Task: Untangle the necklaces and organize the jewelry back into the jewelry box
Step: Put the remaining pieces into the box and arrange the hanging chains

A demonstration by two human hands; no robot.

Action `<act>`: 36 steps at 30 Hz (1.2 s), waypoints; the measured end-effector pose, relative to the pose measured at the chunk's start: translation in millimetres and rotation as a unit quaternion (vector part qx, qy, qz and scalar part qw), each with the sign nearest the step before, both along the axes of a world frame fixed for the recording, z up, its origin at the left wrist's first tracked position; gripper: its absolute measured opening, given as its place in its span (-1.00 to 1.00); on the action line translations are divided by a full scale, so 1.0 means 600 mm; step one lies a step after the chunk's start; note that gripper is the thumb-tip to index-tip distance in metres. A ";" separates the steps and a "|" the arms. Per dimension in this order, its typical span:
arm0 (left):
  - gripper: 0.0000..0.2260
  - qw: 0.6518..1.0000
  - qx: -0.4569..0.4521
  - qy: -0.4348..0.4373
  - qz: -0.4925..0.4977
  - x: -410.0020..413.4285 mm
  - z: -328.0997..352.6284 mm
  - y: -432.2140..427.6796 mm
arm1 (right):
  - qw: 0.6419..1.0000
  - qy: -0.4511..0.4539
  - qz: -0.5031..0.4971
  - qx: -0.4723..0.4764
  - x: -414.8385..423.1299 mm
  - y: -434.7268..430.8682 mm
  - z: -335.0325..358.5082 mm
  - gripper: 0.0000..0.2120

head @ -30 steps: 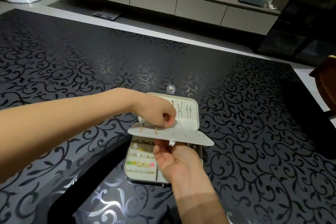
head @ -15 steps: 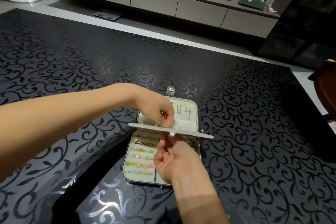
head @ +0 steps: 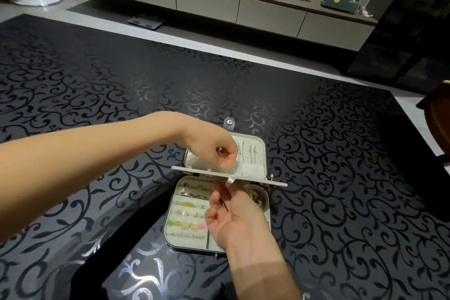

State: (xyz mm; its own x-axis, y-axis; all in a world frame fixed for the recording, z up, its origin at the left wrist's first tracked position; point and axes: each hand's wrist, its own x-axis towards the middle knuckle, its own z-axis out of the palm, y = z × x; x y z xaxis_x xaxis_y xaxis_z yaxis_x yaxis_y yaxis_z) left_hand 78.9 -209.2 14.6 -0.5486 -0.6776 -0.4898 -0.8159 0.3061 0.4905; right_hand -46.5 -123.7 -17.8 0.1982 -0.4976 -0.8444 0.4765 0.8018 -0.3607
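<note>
Glossy black desk (head: 97, 80) with silvery scrollwork. Near its near edge, open rounded-rectangular grey jewelry box (head: 187, 243), cream velvet-lined, rows of small gold studs (head: 185, 213) inside. Level above it, flat stiff white panel (head: 263, 181). Left hand (head: 216, 151) pinching the panel's top face; right hand (head: 233, 217) curled beneath its tab, grip impossible to tell.

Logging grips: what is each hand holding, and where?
Right hand holds the hinged panel at its front tab; left hand pinches a tiny piece on top of it.

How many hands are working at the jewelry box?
2. The left hand, above, pinches at the divider panel; the right hand is just below the panel's tab, over the open tray. Neither is hidden.
</note>
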 end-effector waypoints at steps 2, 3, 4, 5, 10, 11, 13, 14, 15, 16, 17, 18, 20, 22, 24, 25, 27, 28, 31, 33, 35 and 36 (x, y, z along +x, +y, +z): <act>-0.78 1.000 0.004 -0.001 -0.001 -0.001 -0.002 -0.001 | 1.000 -0.005 -0.001 -0.002 0.001 0.003 -0.003 -0.92; -0.78 1.000 0.005 -0.001 -0.003 -0.001 -0.002 -0.001 | 1.000 -0.006 -0.005 -0.002 0.001 0.004 -0.004 -0.94; -0.78 1.000 0.006 -0.002 -0.004 -0.001 -0.002 -0.002 | 1.000 -0.005 -0.008 -0.002 0.002 0.005 -0.005 -0.95; -0.78 1.000 0.006 -0.002 -0.005 -0.001 0.000 -0.003 | 1.000 -0.004 -0.009 -0.005 0.001 0.004 -0.005 -0.95; -0.85 1.000 0.001 -0.015 -0.009 -0.001 0.003 -0.007 | 1.000 -0.010 -0.003 -0.015 0.000 -0.001 -0.002 -0.88; -0.85 1.000 0.002 -0.019 -0.010 -0.001 0.003 -0.008 | 1.000 -0.010 -0.002 -0.015 0.000 -0.001 -0.002 -0.88; -0.85 1.000 0.002 -0.024 -0.013 -0.002 0.004 -0.009 | 1.000 -0.010 -0.001 -0.014 0.000 -0.002 -0.002 -0.90; -0.85 1.000 0.003 -0.025 -0.014 -0.003 0.004 -0.009 | 1.000 -0.009 -0.001 -0.014 0.000 -0.001 -0.003 -0.92; -0.85 1.000 0.003 -0.027 -0.016 -0.004 0.005 -0.009 | 1.000 -0.009 -0.003 -0.013 0.001 -0.001 -0.004 -0.94; -0.86 0.999 0.004 -0.029 -0.019 -0.005 0.005 -0.009 | 1.000 -0.009 -0.004 -0.013 0.001 0.000 -0.004 -0.95; -0.86 0.999 0.005 -0.030 -0.021 -0.006 0.004 -0.009 | 1.000 -0.011 -0.005 -0.012 0.001 0.000 -0.004 -0.96; -0.86 0.999 0.006 -0.031 -0.022 -0.006 0.004 -0.010 | 1.000 -0.012 -0.005 -0.012 0.001 0.000 -0.005 -0.97; -0.86 0.999 0.009 -0.032 -0.025 -0.006 0.004 -0.009 | 1.000 -0.014 -0.006 -0.012 0.002 0.000 -0.004 -0.98; -0.86 0.999 0.011 -0.034 -0.029 -0.007 0.005 -0.009 | 1.000 -0.015 -0.009 -0.012 0.002 0.000 -0.004 -0.94; -0.87 0.999 0.012 -0.037 -0.035 -0.010 0.008 -0.010 | 1.000 -0.014 -0.019 -0.012 0.004 0.001 -0.004 -0.93; -0.87 0.998 0.012 -0.042 -0.039 -0.012 0.010 -0.011 | 0.999 -0.014 -0.026 -0.012 0.004 0.001 -0.004 -0.93; -0.88 0.997 0.011 -0.059 -0.052 -0.017 0.015 -0.014 | 0.999 -0.011 -0.041 -0.013 0.004 0.003 -0.003 -0.89; -0.89 0.996 0.011 -0.068 -0.059 -0.019 0.016 -0.016 | 0.999 -0.009 -0.048 -0.014 0.004 0.004 -0.002 -0.84; -0.93 0.992 0.005 -0.097 -0.083 -0.030 0.021 -0.022 | 0.998 -0.005 -0.066 -0.020 0.003 0.007 0.000 -0.73; -0.95 0.988 -0.002 -0.117 -0.096 -0.038 0.021 -0.026 | 0.997 -0.003 -0.067 -0.022 0.004 0.009 0.001 -0.73; -0.95 0.985 -0.005 -0.136 -0.103 -0.046 0.020 -0.030 | 0.998 -0.003 -0.067 -0.017 0.006 0.008 0.002 -0.74; -0.95 0.984 -0.004 -0.143 -0.106 -0.049 0.019 -0.031 | 0.998 -0.005 -0.068 -0.014 0.007 0.008 0.002 -0.76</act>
State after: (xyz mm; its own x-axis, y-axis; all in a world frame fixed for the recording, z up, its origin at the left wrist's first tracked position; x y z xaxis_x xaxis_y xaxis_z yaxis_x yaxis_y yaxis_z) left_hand 49.6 -227.8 25.8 -0.5180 -0.5678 -0.6398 -0.8379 0.4874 0.2457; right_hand -42.2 -118.8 -16.5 0.1357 -0.5441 -0.8280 0.5834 0.7193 -0.3770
